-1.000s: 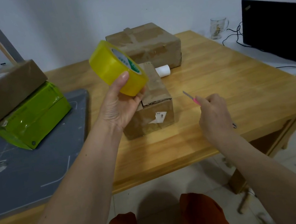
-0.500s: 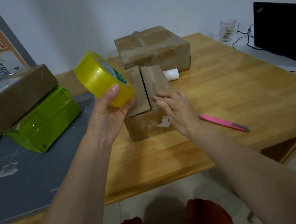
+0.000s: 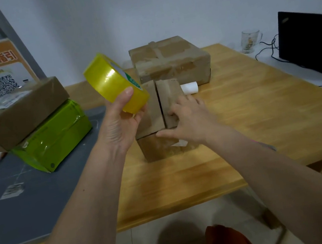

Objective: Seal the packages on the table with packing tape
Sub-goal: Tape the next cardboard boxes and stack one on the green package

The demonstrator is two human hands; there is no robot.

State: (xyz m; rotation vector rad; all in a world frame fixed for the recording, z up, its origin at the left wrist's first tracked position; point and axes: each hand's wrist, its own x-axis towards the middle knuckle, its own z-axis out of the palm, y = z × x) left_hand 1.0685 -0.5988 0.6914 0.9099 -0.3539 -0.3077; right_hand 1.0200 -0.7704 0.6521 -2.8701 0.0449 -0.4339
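My left hand (image 3: 119,123) grips a yellow roll of packing tape (image 3: 113,83), held in the air above the table's left middle. Just right of it stands a small cardboard box (image 3: 159,143) whose two top flaps meet at an untaped seam. My right hand (image 3: 188,117) rests on the box's right flap, fingers bent on top and thumb along the front edge. A larger taped cardboard box (image 3: 170,62) sits behind it.
A white paper roll (image 3: 189,88) lies between the two boxes. A brown parcel (image 3: 23,113) is stacked on a green parcel (image 3: 53,135) over a grey mat (image 3: 31,195) at left. A glass mug (image 3: 250,40) and black monitor (image 3: 311,43) stand at right. My right forearm hides most of a pink cutter (image 3: 267,146).
My right hand let go of the pink cutter on the table, moved left to the small box and now presses its right flap. The tape roll stayed raised in my left hand.
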